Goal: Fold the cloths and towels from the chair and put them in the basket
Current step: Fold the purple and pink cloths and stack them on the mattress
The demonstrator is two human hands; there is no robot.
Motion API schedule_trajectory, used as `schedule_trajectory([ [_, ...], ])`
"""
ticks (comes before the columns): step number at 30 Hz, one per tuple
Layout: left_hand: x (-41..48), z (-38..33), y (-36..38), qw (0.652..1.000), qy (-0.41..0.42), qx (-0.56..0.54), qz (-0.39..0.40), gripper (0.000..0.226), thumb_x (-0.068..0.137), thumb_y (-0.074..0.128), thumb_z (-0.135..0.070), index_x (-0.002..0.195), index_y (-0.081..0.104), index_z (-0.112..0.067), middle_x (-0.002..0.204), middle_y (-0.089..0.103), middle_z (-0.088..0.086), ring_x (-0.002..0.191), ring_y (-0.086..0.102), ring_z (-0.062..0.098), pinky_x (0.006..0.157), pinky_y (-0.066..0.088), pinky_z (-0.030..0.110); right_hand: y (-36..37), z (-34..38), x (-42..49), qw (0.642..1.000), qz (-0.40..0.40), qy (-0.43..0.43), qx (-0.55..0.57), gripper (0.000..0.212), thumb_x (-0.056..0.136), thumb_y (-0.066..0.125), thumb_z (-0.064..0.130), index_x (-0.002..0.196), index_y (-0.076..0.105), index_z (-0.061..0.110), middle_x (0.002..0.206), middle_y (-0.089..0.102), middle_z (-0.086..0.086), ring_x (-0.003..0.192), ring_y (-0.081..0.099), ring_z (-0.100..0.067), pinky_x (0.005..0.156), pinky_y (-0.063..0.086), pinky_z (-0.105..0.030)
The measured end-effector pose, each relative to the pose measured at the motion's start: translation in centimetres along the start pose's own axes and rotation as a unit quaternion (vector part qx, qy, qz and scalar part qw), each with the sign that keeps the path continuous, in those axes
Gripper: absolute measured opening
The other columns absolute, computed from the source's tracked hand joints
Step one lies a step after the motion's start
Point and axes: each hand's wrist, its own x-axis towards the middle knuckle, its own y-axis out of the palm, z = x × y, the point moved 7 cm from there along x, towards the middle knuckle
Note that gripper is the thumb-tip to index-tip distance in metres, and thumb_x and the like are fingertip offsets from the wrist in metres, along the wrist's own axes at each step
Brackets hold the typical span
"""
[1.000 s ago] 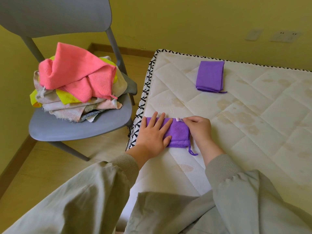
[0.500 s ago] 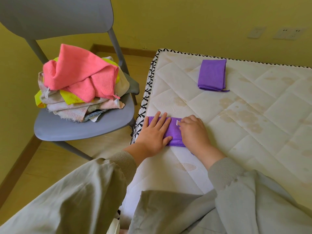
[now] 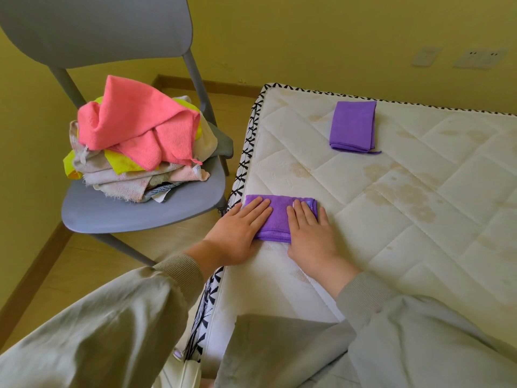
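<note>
Right hand (image 3: pixel 309 233) uncurled, flat on cloth (image 3: pixel 278 217) (left hand (image 3: pixel 237 231) too).

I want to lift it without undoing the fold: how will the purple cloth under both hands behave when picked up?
Probably floppy: the purple cloth is thin fabric pressed flat by the left hand and right hand, so its layers may sag open if lifted by one edge. Pushed on the mattress, it would likely slide or bunch, not roll.
</note>
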Motion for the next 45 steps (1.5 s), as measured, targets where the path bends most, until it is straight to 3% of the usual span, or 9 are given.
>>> schedule_trajectory([
  [11, 0.7, -1.0, -1.3, 0.999, -0.035, 0.035, -0.014, 0.067, 0.097, 0.042, -0.032, 0.153, 0.008, -0.017, 0.160, 0.005, 0.004, 0.148, 0.004, 0.021, 0.117, -0.003, 0.032, -0.7, -0.4, 0.4, 0.998, -0.054, 0.020, 0.028, 0.056, 0.100, 0.026, 0.014, 0.151, 0.004, 0.008, 0.159, 0.004, -0.012, 0.147, 0.004, -0.024, 0.116, 0.000, -0.051],
  [16, 0.0, -1.3, -3.3, 0.991, 0.021, -0.009, -0.134, 0.058, 0.065, 0.077, -0.003, 0.121, 0.062, -0.003, 0.125, 0.061, 0.018, 0.113, 0.060, 0.036, 0.095, 0.047, 0.045, -2.0, -0.6, 0.8, 0.995, -0.085, -0.041, 0.041, 0.054, 0.097, 0.033, 0.012, 0.148, 0.018, 0.006, 0.156, 0.021, -0.012, 0.144, 0.019, -0.024, 0.117, 0.004, -0.040],
  [19, -0.5, -0.6, -5.1, 0.970, -0.012, -0.143, -0.195, 0.039, 0.068, 0.075, 0.002, 0.106, 0.070, -0.003, 0.104, 0.070, 0.015, 0.094, 0.065, 0.034, 0.088, 0.052, 0.043, -3.8, -2.7, 0.7, 0.978, -0.072, -0.048, 0.191, 0.051, 0.089, 0.047, 0.009, 0.139, 0.042, 0.015, 0.138, 0.049, -0.009, 0.126, 0.043, -0.026, 0.105, 0.026, -0.029],
  [23, 0.7, 2.0, -8.2, 0.879, -0.192, -0.367, -0.235, 0.010, 0.087, 0.062, -0.015, 0.092, 0.068, -0.008, 0.080, 0.066, 0.008, 0.073, 0.057, 0.020, 0.069, 0.046, 0.029, -5.5, -6.7, 0.8, 0.877, -0.071, 0.020, 0.475, 0.021, 0.078, 0.050, 0.000, 0.089, 0.065, 0.009, 0.075, 0.061, -0.004, 0.072, 0.054, -0.021, 0.065, 0.041, -0.030],
  [26, 2.4, 3.5, -9.4, 0.801, -0.264, -0.485, -0.231, 0.010, 0.090, 0.062, -0.023, 0.084, 0.065, -0.015, 0.065, 0.056, -0.005, 0.058, 0.046, 0.006, 0.051, 0.035, 0.012, -4.2, -6.9, 0.8, 0.721, 0.036, 0.070, 0.689, 0.019, 0.083, 0.049, -0.007, 0.085, 0.062, 0.007, 0.070, 0.055, -0.003, 0.064, 0.051, -0.015, 0.058, 0.040, -0.025],
  [28, 3.1, 3.8, -8.8, 0.790, -0.288, -0.494, -0.219, 0.020, 0.096, 0.052, -0.024, 0.092, 0.068, -0.012, 0.073, 0.059, -0.004, 0.066, 0.050, 0.008, 0.057, 0.038, 0.014, -2.8, -6.3, 0.5, 0.607, 0.109, 0.098, 0.781, 0.021, 0.088, 0.047, -0.008, 0.090, 0.062, 0.007, 0.070, 0.062, -0.005, 0.061, 0.059, -0.014, 0.055, 0.047, -0.021],
  [31, 3.3, 5.0, -6.5, 0.785, -0.320, -0.490, -0.205, 0.035, 0.102, 0.034, -0.024, 0.111, 0.063, -0.009, 0.093, 0.064, 0.004, 0.088, 0.055, 0.015, 0.074, 0.039, 0.025, -1.4, -7.2, 0.7, 0.517, 0.107, 0.167, 0.833, 0.021, 0.088, 0.046, -0.005, 0.084, 0.062, 0.007, 0.061, 0.065, -0.005, 0.052, 0.063, -0.013, 0.049, 0.050, -0.020],
  [37, 9.0, 5.6, -3.9, 0.919, -0.235, -0.268, -0.168, 0.041, 0.102, 0.029, -0.029, 0.131, 0.049, -0.009, 0.131, 0.053, 0.013, 0.125, 0.044, 0.031, 0.102, 0.034, 0.039, -2.6, -10.6, 2.9, 0.427, -0.013, 0.173, 0.887, 0.023, 0.088, 0.044, -0.007, 0.081, 0.061, 0.007, 0.061, 0.064, -0.005, 0.053, 0.063, -0.014, 0.054, 0.049, -0.025],
  [45, 16.5, 3.5, -0.4, 0.972, -0.231, -0.041, -0.015, 0.069, 0.092, 0.027, -0.049, 0.152, 0.001, -0.026, 0.158, -0.010, 0.016, 0.145, -0.013, 0.036, 0.115, 0.000, 0.054, -4.2, -11.6, 7.8, 0.403, -0.093, 0.159, 0.896, 0.027, 0.089, 0.045, -0.005, 0.088, 0.062, 0.015, 0.074, 0.069, -0.001, 0.072, 0.064, -0.016, 0.063, 0.054, -0.028],
])
